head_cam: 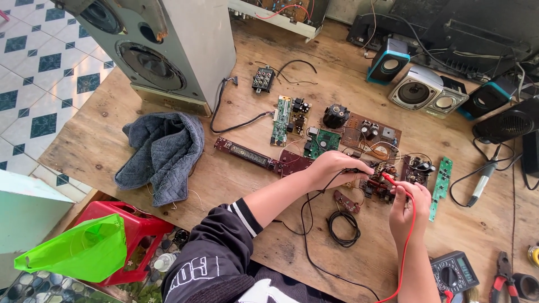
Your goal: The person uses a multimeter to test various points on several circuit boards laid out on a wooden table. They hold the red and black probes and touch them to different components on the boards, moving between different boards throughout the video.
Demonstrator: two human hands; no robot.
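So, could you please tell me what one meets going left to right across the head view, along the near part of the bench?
Green bag → red stool → coiled black cable → right hand → multimeter → pliers

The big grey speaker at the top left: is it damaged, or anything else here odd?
Yes. The big grey speaker has bare cones showing and a torn-looking top edge. Loose circuit boards lie scattered over the wooden table, and a grey cloth sits crumpled beside them.

An electronics repair workshop: circuit boards (pixel 359 140), speakers (pixel 415 90), multimeter (pixel 453 273) on a wooden bench (pixel 112 140).
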